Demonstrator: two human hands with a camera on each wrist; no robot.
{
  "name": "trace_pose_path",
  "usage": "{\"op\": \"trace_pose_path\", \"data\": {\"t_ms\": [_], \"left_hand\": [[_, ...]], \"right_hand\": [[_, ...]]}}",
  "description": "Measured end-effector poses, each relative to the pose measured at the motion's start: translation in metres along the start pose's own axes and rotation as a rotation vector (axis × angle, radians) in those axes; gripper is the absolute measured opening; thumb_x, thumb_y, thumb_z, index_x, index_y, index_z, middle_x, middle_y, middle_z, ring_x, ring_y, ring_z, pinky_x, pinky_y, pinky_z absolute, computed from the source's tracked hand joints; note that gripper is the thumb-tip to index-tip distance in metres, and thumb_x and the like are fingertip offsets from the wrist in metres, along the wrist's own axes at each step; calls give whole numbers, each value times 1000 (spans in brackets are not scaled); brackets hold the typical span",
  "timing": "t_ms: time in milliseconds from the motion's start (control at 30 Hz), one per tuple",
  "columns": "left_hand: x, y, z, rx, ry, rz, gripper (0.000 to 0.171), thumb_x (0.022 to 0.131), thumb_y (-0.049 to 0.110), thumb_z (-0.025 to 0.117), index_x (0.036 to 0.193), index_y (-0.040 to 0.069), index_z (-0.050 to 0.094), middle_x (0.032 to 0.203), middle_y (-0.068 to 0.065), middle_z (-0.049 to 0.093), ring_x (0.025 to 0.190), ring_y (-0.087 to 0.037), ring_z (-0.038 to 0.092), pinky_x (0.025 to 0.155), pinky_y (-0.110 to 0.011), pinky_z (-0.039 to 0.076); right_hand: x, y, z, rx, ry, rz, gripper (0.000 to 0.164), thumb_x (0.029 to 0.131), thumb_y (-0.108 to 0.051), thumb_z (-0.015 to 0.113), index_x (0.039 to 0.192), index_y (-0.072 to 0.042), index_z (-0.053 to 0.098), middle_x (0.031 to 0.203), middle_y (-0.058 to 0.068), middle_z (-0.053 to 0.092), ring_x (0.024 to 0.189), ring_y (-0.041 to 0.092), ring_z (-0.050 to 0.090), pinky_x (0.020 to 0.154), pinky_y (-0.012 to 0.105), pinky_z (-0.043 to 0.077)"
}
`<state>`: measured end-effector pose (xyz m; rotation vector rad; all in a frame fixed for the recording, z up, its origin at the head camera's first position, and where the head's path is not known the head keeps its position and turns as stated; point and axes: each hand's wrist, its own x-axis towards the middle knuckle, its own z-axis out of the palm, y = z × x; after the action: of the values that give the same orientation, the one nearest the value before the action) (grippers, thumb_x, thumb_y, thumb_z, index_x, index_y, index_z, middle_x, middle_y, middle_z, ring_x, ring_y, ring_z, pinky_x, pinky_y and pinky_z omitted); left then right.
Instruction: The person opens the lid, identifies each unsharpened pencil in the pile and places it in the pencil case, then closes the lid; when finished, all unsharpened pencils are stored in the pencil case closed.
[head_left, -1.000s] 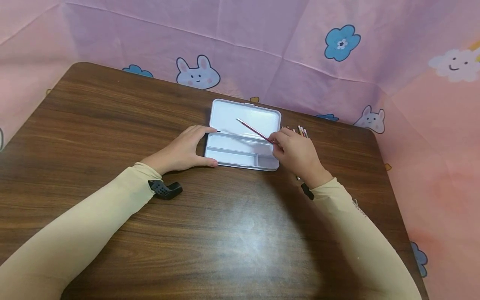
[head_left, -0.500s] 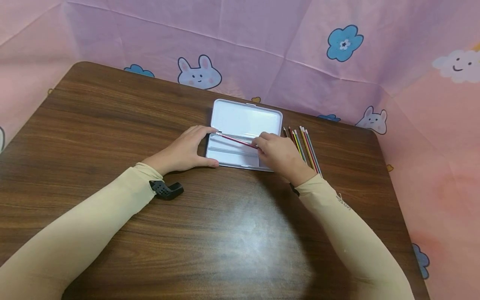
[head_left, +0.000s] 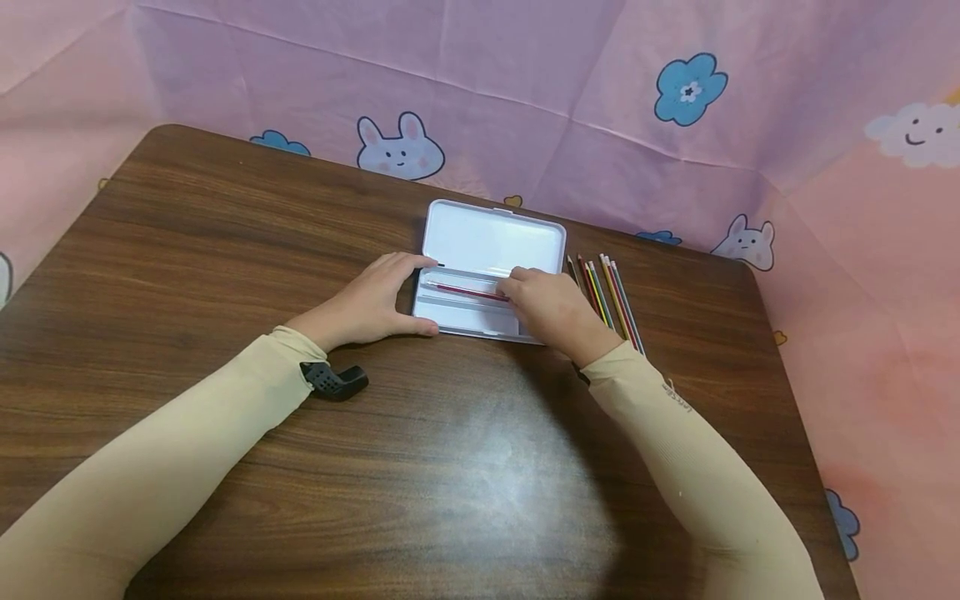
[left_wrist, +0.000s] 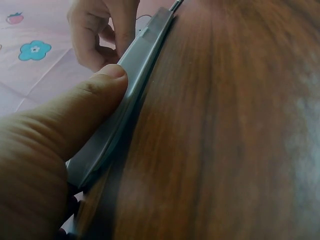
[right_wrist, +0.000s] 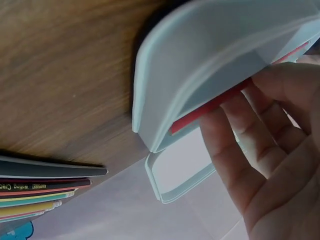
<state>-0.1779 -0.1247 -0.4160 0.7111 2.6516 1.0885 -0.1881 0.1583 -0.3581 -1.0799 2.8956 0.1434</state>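
Observation:
An open white pencil case [head_left: 491, 240] lies on the wooden table, its lid tipped back. My left hand [head_left: 366, 302] grips the case's left end, thumb on the front edge and index finger by the hinge. In the left wrist view the thumb [left_wrist: 97, 102] presses on the case's side wall. A red pencil [head_left: 465, 290] lies along the long rear compartment. My right hand [head_left: 558, 310] holds it near its right end, fingertips inside the case. The right wrist view shows the fingers [right_wrist: 225, 142] on the red pencil. The hand covers the case's right part in the head view.
Several pencils [head_left: 617, 302] in different colours lie side by side on the table [head_left: 360, 483], just right of the case. A pink and purple cloth [head_left: 510, 75] with cartoon prints hangs behind the table and along its sides.
My right hand has moved left and down with the red pencil, from above the case into its rear compartment. The loose pencils at right have come into fuller view. The left hand stays put.

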Motion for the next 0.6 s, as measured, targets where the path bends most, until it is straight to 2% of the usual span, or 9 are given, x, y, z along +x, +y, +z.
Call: {"op": "trace_pose_path", "data": {"t_ms": [300, 600], "left_hand": [[0, -1, 1, 5, 3, -2, 100, 81, 64, 81, 158, 18, 37, 162, -8, 37, 151, -30, 29, 120, -58, 30], [0, 1, 1, 2, 2, -7, 100, 81, 63, 81, 158, 17, 37, 162, -9, 37, 152, -31, 28, 121, -58, 29]], "right_hand": [[3, 2, -2, 71, -2, 5, 25, 101, -8, 63, 116, -19, 80, 100, 1, 74, 78, 15, 65, 67, 37, 57], [4, 6, -1, 146, -18, -18, 23, 102, -8, 64, 116, -15, 80, 103, 2, 75, 88, 16, 68, 78, 37, 58]]}}
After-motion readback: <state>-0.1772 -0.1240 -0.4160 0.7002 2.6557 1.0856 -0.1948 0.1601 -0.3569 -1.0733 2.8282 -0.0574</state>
